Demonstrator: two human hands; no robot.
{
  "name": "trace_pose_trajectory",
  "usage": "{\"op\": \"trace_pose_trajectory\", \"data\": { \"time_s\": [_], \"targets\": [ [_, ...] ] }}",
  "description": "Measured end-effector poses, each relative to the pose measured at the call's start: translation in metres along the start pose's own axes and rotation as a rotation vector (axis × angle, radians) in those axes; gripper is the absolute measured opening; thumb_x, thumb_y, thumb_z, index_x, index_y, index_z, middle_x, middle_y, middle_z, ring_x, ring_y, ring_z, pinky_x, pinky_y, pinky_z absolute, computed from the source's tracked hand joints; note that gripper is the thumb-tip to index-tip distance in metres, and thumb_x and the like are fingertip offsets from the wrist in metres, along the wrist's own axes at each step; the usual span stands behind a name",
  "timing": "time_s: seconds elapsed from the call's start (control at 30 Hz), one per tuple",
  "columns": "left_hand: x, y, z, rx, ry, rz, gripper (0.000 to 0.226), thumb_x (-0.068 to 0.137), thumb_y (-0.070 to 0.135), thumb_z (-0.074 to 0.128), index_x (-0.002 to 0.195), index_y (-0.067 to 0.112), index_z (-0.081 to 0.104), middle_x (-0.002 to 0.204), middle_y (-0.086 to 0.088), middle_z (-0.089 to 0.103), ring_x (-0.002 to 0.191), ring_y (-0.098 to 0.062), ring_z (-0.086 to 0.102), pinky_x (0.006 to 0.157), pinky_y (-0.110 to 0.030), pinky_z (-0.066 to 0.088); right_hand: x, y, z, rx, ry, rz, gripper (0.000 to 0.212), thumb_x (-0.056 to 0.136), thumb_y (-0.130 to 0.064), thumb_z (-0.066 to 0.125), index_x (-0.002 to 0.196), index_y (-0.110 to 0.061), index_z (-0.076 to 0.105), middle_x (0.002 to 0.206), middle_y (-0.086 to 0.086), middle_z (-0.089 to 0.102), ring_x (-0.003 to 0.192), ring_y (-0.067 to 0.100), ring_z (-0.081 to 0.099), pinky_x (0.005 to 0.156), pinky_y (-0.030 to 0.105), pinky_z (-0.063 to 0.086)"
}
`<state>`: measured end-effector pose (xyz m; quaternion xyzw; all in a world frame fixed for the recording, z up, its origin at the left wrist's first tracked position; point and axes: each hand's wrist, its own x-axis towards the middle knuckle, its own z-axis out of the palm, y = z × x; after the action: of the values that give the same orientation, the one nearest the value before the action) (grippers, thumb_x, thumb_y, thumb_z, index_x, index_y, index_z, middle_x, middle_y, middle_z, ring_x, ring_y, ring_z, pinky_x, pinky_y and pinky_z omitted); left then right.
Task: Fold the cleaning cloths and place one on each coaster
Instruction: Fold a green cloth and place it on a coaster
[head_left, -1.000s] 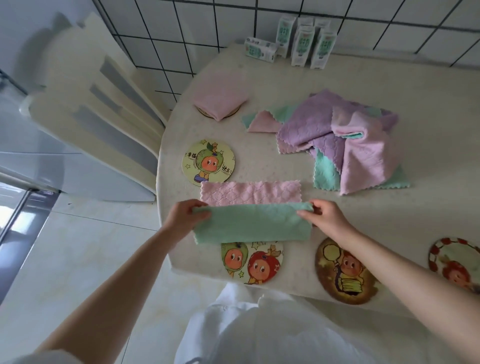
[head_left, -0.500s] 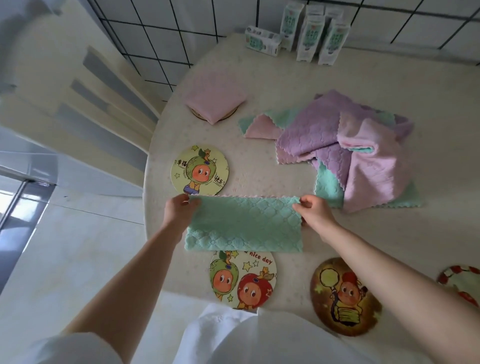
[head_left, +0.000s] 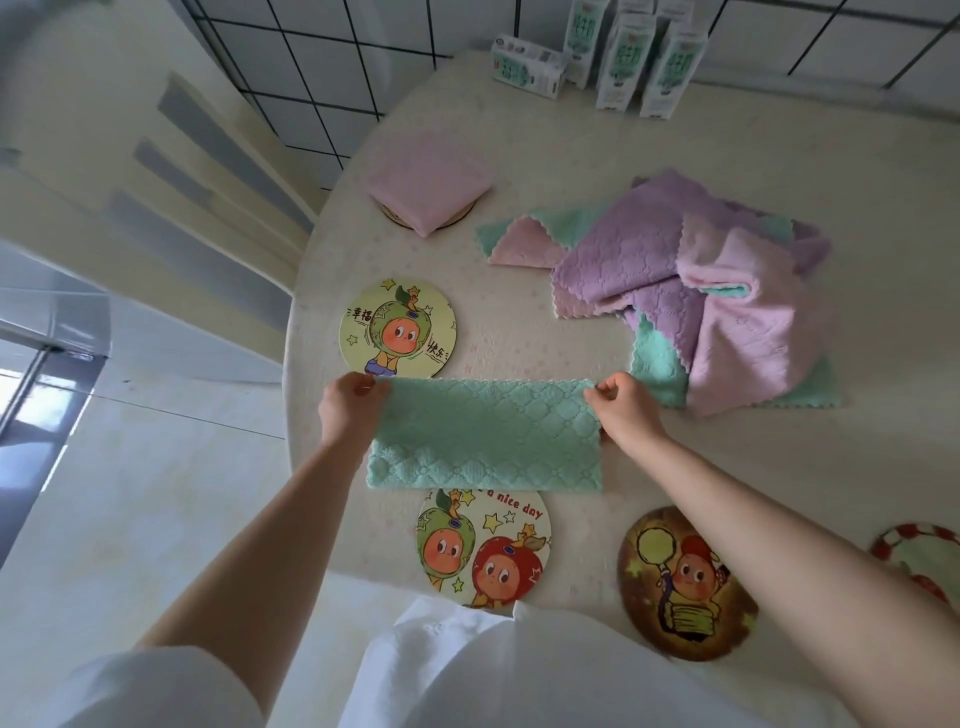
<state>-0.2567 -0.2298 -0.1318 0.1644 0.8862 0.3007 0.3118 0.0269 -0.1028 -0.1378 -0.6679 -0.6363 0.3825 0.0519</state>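
A green cloth (head_left: 485, 441), folded in half into a wide strip, lies flat on the table near its front edge. My left hand (head_left: 349, 410) pinches its far left corner and my right hand (head_left: 626, 410) pinches its far right corner. The strip's near edge overlaps the top of the "nice day" coaster (head_left: 485, 551). A bare cartoon coaster (head_left: 397, 330) sits just beyond my left hand. Further back, a folded pink cloth (head_left: 428, 179) rests on another coaster (head_left: 462, 214). A brown coaster (head_left: 685, 582) and a red-rimmed coaster (head_left: 924, 556) lie front right.
A heap of unfolded purple, pink and green cloths (head_left: 691, 291) covers the table's middle right. Several milk cartons (head_left: 618, 52) stand by the tiled wall at the back. A pale chair (head_left: 171, 197) stands left of the table (head_left: 857, 218).
The green half has been carried forward over the pink side, which no longer shows. Both hands moved away from me with the far edge, and the cloth now lies flat.
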Motion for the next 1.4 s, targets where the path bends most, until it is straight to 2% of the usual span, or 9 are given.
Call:
{"op": "trace_pose_trajectory", "data": {
  "time_s": [0.1,0.2,0.33,0.4,0.47,0.57,0.93,1.17,1.4],
  "targets": [
    [-0.015,-0.003,-0.002,-0.023,0.089,0.019,0.021,0.092,0.018,0.054,0.111,0.013,0.061,0.108,-0.004,0.064,0.093,-0.022,0.059,0.082,-0.037,0.052,-0.013,-0.001,-0.008,-0.039,0.043,-0.065,0.018,0.090,-0.019,0.058,0.099,-0.004,0.056,0.085,0.004,0.060,0.078,0.024,0.059,0.064,0.026,0.037],
    [-0.050,-0.022,0.002,0.148,0.137,0.344,0.028,0.090,0.008,0.052,0.117,0.008,0.055,0.116,-0.004,0.055,0.108,-0.019,0.052,0.094,-0.032,0.044,-0.044,0.006,-0.011,-0.171,0.118,-0.294,0.026,0.090,-0.009,0.055,0.115,-0.003,0.050,0.104,0.010,0.061,0.090,0.022,0.059,0.077,0.029,0.049],
    [-0.102,-0.059,0.025,0.439,-0.137,0.864,0.039,0.090,0.015,0.052,0.129,0.012,0.052,0.134,-0.001,0.052,0.131,-0.019,0.042,0.110,-0.040,0.037,-0.100,0.015,0.015,-0.365,0.046,-0.645,0.049,0.086,0.002,0.053,0.134,-0.004,0.044,0.129,0.010,0.052,0.121,0.020,0.049,0.107,0.025,0.034],
    [-0.118,-0.075,0.037,0.600,-0.258,0.973,0.052,0.093,0.027,0.050,0.143,0.017,0.039,0.151,-0.001,0.034,0.144,-0.023,0.023,0.119,-0.041,0.017,-0.120,0.021,0.037,-0.465,-0.039,-0.774,0.062,0.082,0.010,0.049,0.140,-0.009,0.038,0.141,0.006,0.044,0.132,0.020,0.041,0.113,0.030,0.027],
    [-0.128,-0.086,0.043,0.717,-0.277,0.961,0.063,0.094,0.036,0.049,0.150,0.022,0.023,0.157,0.001,0.015,0.147,-0.024,0.005,0.120,-0.040,0.002,-0.131,0.028,0.051,-0.547,-0.125,-0.784,0.079,0.076,0.017,0.042,0.146,-0.018,0.028,0.153,-0.001,0.028,0.142,0.020,0.024,0.116,0.036,0.021],
    [-0.132,-0.095,0.037,0.752,-0.271,0.870,0.065,0.094,0.038,0.043,0.150,0.027,0.014,0.159,0.003,0.009,0.147,-0.025,-0.002,0.118,-0.050,0.004,-0.135,0.045,0.049,-0.631,-0.150,-0.727,0.090,0.071,0.018,0.026,0.149,-0.026,0.017,0.156,-0.008,0.011,0.144,0.017,0.008,0.117,0.040,0.012],
    [-0.121,-0.124,-0.007,0.717,-0.168,0.603,0.065,0.094,0.045,0.028,0.151,0.027,0.003,0.158,0.008,-0.002,0.146,-0.023,-0.006,0.115,-0.055,-0.007,-0.127,0.063,0.022,-0.814,-0.028,-0.765,0.078,0.051,0.015,0.078,0.124,-0.001,0.054,0.121,0.014,0.057,0.107,0.031,0.058,0.086,0.042,0.054],
    [-0.119,-0.120,-0.007,0.767,-0.145,0.613,0.064,0.098,0.043,0.033,0.152,0.024,0.002,0.158,0.007,-0.003,0.146,-0.024,-0.010,0.117,-0.054,-0.006,-0.118,0.034,0.028,-1.018,-0.095,-0.656,0.076,0.046,0.001,0.079,0.113,-0.010,0.044,0.104,0.015,0.049,0.086,0.028,0.049,0.063,0.034,0.047],
    [-0.114,-0.113,-0.010,0.821,-0.139,0.634,0.061,0.098,0.044,0.028,0.152,0.026,0.005,0.158,0.007,0.000,0.146,-0.023,-0.009,0.116,-0.053,-0.008,-0.110,0.023,0.019,-0.962,-0.048,-0.702,0.047,0.060,0.010,0.068,0.100,-0.009,0.052,0.093,0.009,0.052,0.081,0.026,0.048,0.064,0.036,0.044]
  ]
}}
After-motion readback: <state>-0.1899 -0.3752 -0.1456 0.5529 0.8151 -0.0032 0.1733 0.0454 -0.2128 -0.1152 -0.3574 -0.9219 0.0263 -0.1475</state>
